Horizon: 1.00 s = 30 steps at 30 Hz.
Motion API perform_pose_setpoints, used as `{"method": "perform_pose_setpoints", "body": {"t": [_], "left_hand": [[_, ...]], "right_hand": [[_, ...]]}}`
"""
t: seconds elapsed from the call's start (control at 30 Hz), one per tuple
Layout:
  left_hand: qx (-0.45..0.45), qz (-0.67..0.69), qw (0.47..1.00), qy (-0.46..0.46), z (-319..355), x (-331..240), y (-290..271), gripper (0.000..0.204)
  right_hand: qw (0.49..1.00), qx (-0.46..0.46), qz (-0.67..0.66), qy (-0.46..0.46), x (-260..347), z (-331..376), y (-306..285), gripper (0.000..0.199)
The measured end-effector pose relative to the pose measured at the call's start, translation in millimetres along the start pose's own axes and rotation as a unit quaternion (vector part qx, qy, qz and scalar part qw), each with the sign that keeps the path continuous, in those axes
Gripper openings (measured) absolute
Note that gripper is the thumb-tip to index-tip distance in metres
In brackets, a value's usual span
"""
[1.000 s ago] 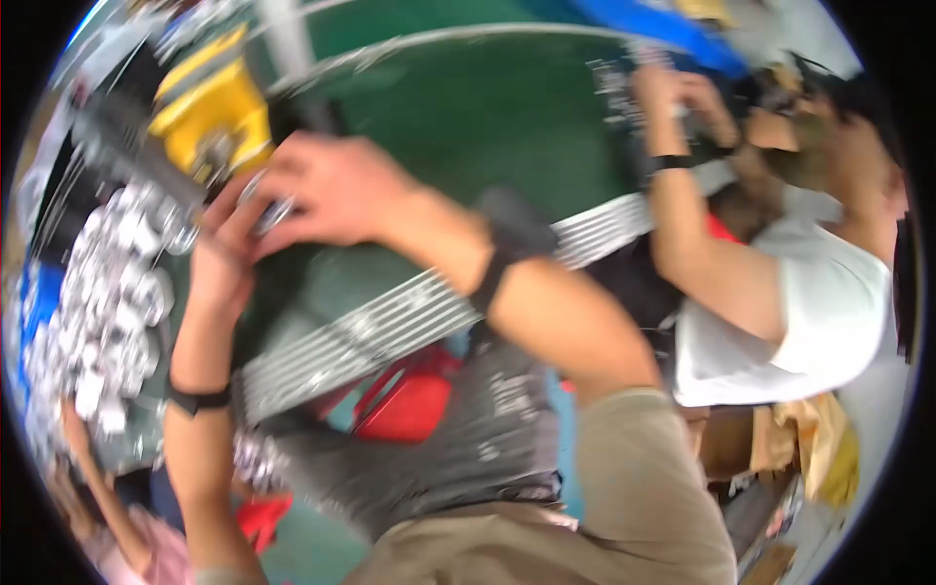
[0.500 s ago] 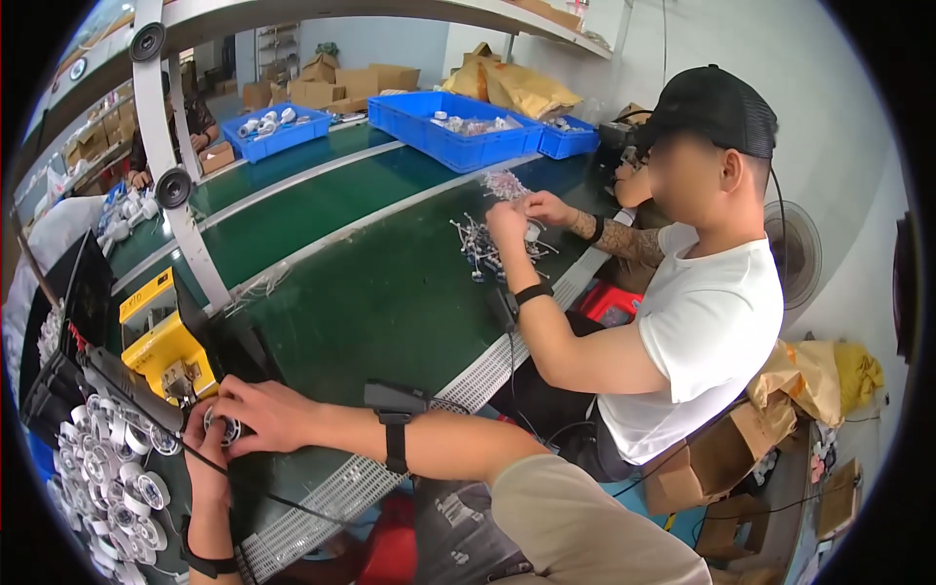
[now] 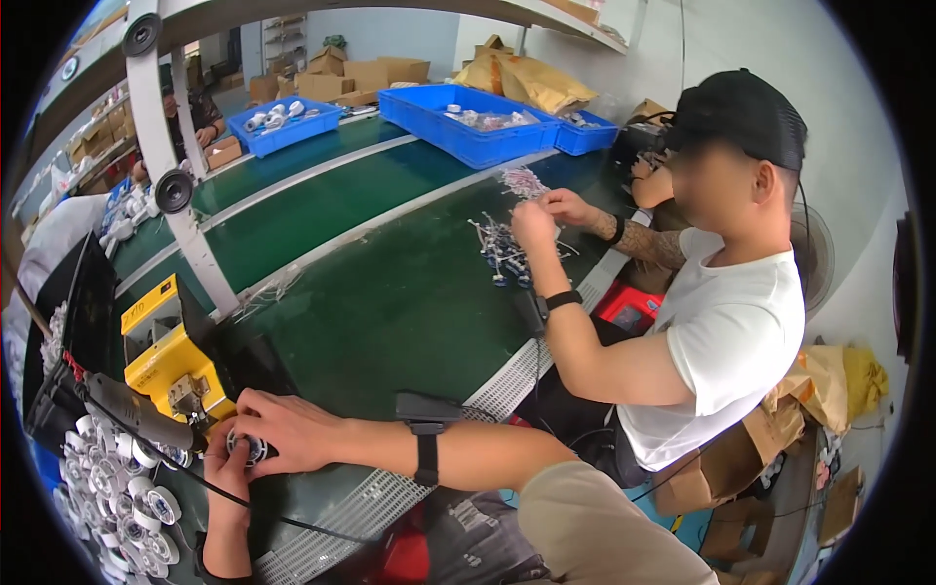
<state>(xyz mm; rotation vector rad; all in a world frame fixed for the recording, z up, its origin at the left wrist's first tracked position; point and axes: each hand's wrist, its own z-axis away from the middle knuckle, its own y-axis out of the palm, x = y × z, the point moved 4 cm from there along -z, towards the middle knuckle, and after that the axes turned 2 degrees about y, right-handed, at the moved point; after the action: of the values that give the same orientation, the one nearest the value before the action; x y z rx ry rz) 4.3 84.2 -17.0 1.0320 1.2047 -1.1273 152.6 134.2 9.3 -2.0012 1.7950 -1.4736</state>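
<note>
At the lower left, my left hand [image 3: 228,478] and my right hand [image 3: 292,431] are both closed on a small round white part [image 3: 253,448] with a dark inner face. My left fingers hold its near-left side, and my right fingers curl over it from above and the right. Close beyond my fingers stands a yellow machine [image 3: 161,363] with a metal fixture [image 3: 187,395] at its front. A dark cylindrical tool [image 3: 132,408] with a black cable lies just left of my hands. Beside my left hand is a heap of similar round white parts [image 3: 117,492].
A co-worker in a white shirt [image 3: 736,322] handles small pieces over a pile of wired parts [image 3: 507,252] on the green bench [image 3: 390,302]. Blue bins [image 3: 473,146] stand at the back. A white post [image 3: 156,127] rises behind the yellow machine. A perforated strip [image 3: 341,517] edges the bench.
The whole view has shifted slightly, so the scene sits a little further right. Both my hands remain on the round part, whose dark inner face now shows more plainly.
</note>
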Motion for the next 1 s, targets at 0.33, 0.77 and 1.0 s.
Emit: {"method": "perform_pose_setpoints", "body": {"t": [0.33,0.77,1.0], "left_hand": [[0.023,0.011,1.0,-0.001,6.9,4.3,6.1,0.033],[0.072,0.036,0.996,-0.048,6.6,-7.1,12.0,0.036],[0.077,0.099,0.989,-0.074,2.5,9.5,7.5,0.031]], "right_hand": [[1.0,0.01,0.018,0.007,2.3,8.4,2.4,0.053],[0.983,-0.178,-0.033,-0.037,-4.1,-13.1,-21.6,0.048],[0.98,-0.187,-0.067,0.009,31.2,-70.1,10.9,0.076]]}}
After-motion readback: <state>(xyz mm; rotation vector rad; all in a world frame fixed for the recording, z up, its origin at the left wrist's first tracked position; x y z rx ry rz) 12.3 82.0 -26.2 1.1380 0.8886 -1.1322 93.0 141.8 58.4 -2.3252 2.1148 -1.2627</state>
